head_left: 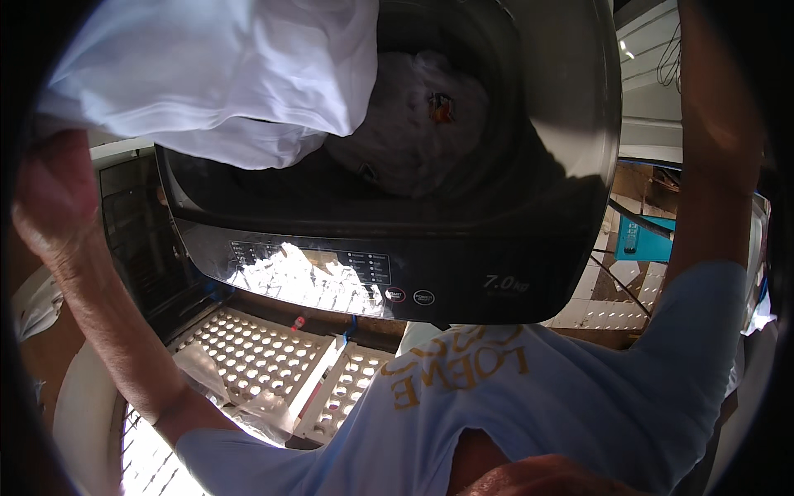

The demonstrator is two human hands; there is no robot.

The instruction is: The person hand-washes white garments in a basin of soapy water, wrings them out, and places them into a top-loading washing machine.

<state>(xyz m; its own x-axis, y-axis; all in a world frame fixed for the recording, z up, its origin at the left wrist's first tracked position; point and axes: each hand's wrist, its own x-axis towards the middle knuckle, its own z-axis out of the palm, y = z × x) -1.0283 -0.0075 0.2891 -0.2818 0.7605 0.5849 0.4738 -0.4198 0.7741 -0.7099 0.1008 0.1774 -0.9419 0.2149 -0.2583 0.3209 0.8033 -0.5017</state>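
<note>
My left hand (59, 186) is at the far left, raised and blurred. It appears closed on the lower left edge of a large white cloth (223, 74), though the fingers do not show clearly. The cloth bunches over the left side of a dark top-loading washing machine (529, 248). Inside the drum lies a white garment (397, 124) with a small orange and dark emblem, mostly in shadow. My right arm (715, 165) reaches up along the right side, and its hand is beyond the picture.
Sunlight falls across the machine's control panel (310, 273). Pale slatted mats with round holes (256, 351) lie on the floor at the lower left, a clear plastic bag (207, 372) beside them. A teal object (645, 240) and a dark hose (633, 217) are to the right.
</note>
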